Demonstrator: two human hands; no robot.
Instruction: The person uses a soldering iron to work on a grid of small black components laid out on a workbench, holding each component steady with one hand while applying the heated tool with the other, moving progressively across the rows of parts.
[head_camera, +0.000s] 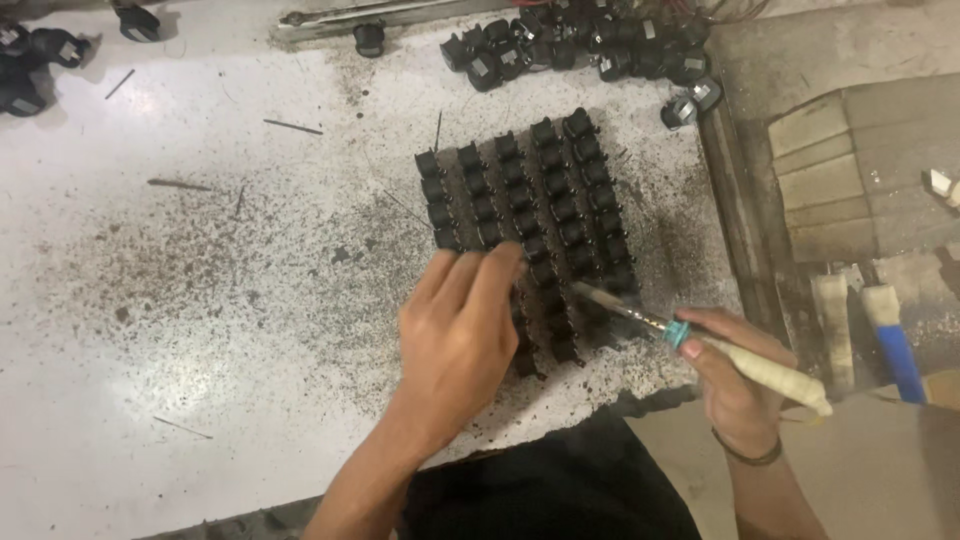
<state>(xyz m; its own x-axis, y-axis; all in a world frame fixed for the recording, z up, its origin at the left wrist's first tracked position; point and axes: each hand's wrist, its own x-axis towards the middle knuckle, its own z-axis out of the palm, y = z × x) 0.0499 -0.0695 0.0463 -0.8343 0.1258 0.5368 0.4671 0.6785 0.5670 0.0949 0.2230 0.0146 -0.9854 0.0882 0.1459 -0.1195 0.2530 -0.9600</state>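
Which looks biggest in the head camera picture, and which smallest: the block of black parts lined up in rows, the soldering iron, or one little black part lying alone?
1. The block of black parts in rows.
2. The soldering iron, held in the right hand.
3. The lone black part at the top, though it lies farther from the camera.

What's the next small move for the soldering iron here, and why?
Probably ease the soldering iron tip down onto the nearest black part in the grid of black parts. The right hand holds the iron with its tip at the grid's lower right rows, while the left hand rests on the lower rows as if steadying them. Whether the tip touches yet is unclear.
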